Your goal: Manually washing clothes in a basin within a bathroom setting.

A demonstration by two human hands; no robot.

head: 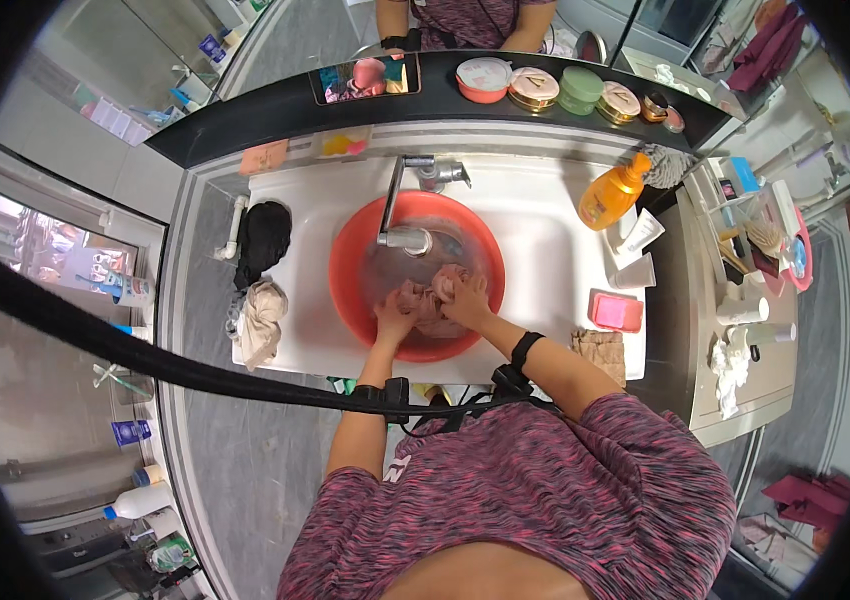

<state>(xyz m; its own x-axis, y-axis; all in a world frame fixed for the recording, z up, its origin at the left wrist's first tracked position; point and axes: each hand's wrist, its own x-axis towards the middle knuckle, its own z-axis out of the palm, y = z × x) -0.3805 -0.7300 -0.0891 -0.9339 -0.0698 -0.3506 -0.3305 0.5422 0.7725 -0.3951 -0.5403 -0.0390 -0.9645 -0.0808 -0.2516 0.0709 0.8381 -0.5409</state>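
Note:
A red plastic basin (350,311) of cloudy water stands in the white sink (545,262). Inside it, a wet pinkish cloth (421,300) is bunched between my hands. My left hand (393,319) grips its left side near the water. Higher on the right, my right hand (468,301) clutches a wad of the same cloth. Above the basin reaches the spout of a chrome faucet (406,238); no stream shows from it. Cloudy water and folds hide the cloth's lower part and some of my fingertips.
On the sink's left rim lie a black cloth (264,236) and a beige cloth (264,322). To the right stand an orange pump bottle (612,196), white tubes (642,231), a pink soap dish (616,311) and a folded brown cloth (599,352). A black shelf (260,124) holds a phone (367,79) and several cosmetic jars.

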